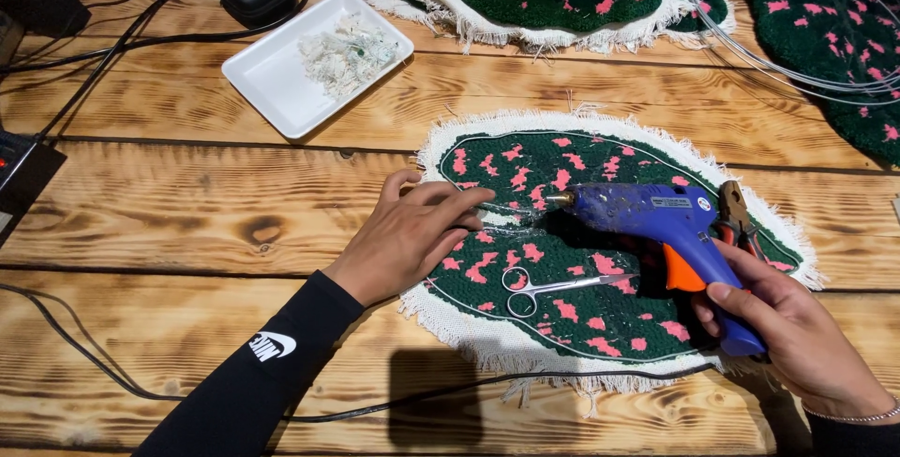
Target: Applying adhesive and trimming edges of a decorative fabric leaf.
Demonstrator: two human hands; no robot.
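I hold the blue glue gun [670,223] in my right hand [797,335], fingers wrapped shut around the grip near the orange trigger [682,274]; whether a finger rests on the trigger itself I cannot tell. The brass nozzle [560,199] points left, just above the green tufted piece with pink flecks [562,260], which lies flat on the wooden table [187,223] with its white fringed backing [450,316] showing all round. My left hand [412,232] lies palm down on the left edge of the piece, fingers together and slightly curled, the fingertips [478,199] pressing the pile close to the nozzle. In my judgement, a clean bead calls for a low, steady nozzle, a gentle squeeze, and the left fingertips kept clear of fresh glue, since they sit near the hot tip. Thin shiny strands already cross the pile near the nozzle. The small scissors [539,288] lie on the piece just below the gun, and pliers with red handles [736,218] lie behind it; both should stay out of the glue path. The gun's black cord [450,389] trails along the near edge; slack there keeps it from dragging the fringe.
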